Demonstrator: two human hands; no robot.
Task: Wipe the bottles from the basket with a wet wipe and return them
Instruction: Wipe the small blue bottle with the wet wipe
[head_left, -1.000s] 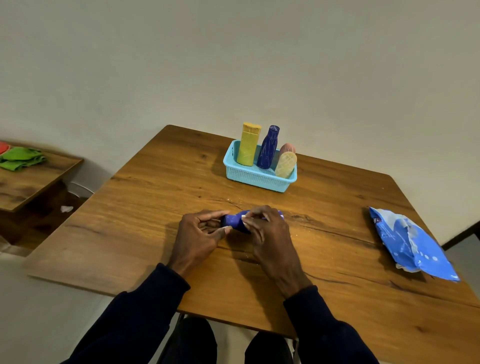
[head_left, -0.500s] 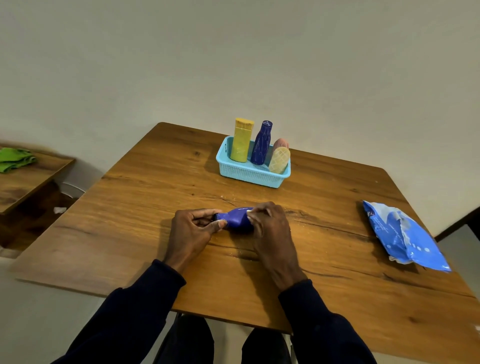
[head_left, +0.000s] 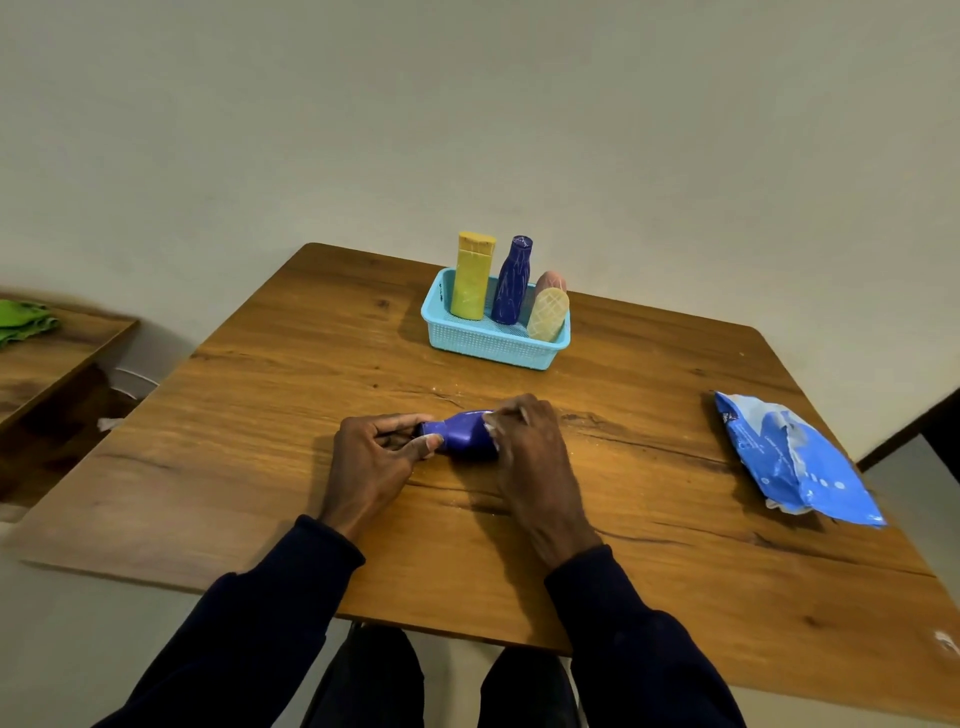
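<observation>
Blue bottle (head_left: 464, 436), seemingly flat, on table (head_left: 291, 384)

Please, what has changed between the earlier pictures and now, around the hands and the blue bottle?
The right hand, pressing the wet wipe, has slid slightly along the blue bottle toward its base, so more of the blue body shows. The left hand still pinches the neck; nothing was let go. The bottle still lies on the table; basket and wipes pack are unmoved.

blue bottle (head_left: 465, 436) on its side mid-frame, neck left, white wet wipe (head_left: 490, 428) against it, teal basket (head_left: 493, 347) upper middle, yellow bottle (head_left: 471, 275), navy bottle (head_left: 511, 285), cream bottle (head_left: 548, 314), pink bottle (head_left: 551, 280) inside
</observation>
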